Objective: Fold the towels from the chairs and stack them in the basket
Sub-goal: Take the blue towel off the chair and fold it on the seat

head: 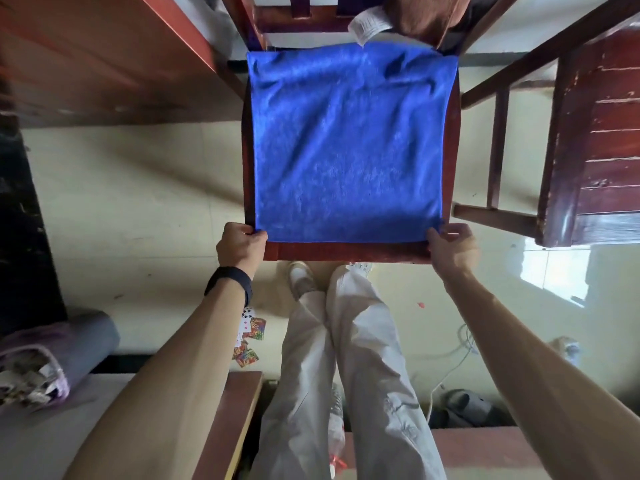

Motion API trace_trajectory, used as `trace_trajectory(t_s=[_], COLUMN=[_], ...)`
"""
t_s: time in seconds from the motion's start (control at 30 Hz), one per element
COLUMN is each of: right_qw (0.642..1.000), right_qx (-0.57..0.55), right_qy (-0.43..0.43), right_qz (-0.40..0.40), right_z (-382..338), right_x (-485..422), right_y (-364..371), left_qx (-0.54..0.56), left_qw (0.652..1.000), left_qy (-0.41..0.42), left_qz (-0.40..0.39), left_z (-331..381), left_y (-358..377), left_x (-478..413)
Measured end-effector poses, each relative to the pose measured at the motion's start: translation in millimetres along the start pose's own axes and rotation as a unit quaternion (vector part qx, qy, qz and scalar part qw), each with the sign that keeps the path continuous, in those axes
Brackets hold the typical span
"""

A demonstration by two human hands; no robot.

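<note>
A blue towel (349,143) lies spread flat over the seat of a red-brown wooden chair (349,251) in front of me. My left hand (240,244) pinches the towel's near left corner. My right hand (450,249) pinches its near right corner. A brown towel (424,19) with a white label (367,24) hangs at the chair's back, beyond the blue towel's far edge. No basket is in view.
A second wooden chair (588,140) stands at the right. A wooden table top (104,53) fills the upper left. Playing cards (251,341) lie on the tiled floor by my legs. A rolled mat (52,358) lies lower left; slippers (467,407) and a cable lie lower right.
</note>
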State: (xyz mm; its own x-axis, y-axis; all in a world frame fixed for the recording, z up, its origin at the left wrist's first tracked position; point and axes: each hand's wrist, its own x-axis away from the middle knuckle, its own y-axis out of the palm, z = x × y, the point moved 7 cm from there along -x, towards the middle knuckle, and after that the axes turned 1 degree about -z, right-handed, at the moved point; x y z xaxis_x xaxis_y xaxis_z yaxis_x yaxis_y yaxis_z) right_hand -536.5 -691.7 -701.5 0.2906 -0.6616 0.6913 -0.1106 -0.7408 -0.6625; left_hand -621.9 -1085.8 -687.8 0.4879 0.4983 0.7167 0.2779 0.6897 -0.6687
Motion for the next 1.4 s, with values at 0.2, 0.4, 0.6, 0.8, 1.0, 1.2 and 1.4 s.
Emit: trace_trajectory(t_s=[0.2, 0.4, 0.6, 0.8, 1.0, 1.2, 1.4], right_qw=[0.999, 1.0, 0.97, 0.935, 0.941, 0.942, 0.919], right_qx=[0.044, -0.029, -0.235, -0.349, -0.329, -0.297, -0.018], right_qy=[-0.02, -0.011, 0.034, 0.031, -0.077, -0.152, -0.385], right_qz=[0.002, 0.002, -0.053, -0.055, -0.028, -0.044, 0.083], right_z=[-4.9, -12.0, -13.9, -47.6, -110.4, -146.3, -177.4], right_x=[5.4, 6.0, 22.1, 78.9, 161.8, 242.7, 310.0], right_y=[4.2, -1.3, -34.8, -94.2, -170.9, -237.5, -282.7], left_qx=[-0.062, 0.118, 0.237, 0.275, 0.195, 0.083, -0.145], left_qw=[0.997, 0.992, 0.967, 0.948, 0.955, 0.942, 0.854], left_qy=[0.037, 0.008, -0.033, 0.0, 0.066, 0.219, 0.499], left_qz=[-0.026, -0.035, -0.091, -0.161, -0.213, -0.241, -0.016], left_z=[6.1, 8.4, 0.2, 33.3, 90.0, 138.6, 178.9], left_y=[6.7, 4.8, -32.2, -89.3, -173.4, -262.4, -325.2], left_x=[3.9, 8.7, 17.8, 70.4, 133.2, 201.1, 250.0])
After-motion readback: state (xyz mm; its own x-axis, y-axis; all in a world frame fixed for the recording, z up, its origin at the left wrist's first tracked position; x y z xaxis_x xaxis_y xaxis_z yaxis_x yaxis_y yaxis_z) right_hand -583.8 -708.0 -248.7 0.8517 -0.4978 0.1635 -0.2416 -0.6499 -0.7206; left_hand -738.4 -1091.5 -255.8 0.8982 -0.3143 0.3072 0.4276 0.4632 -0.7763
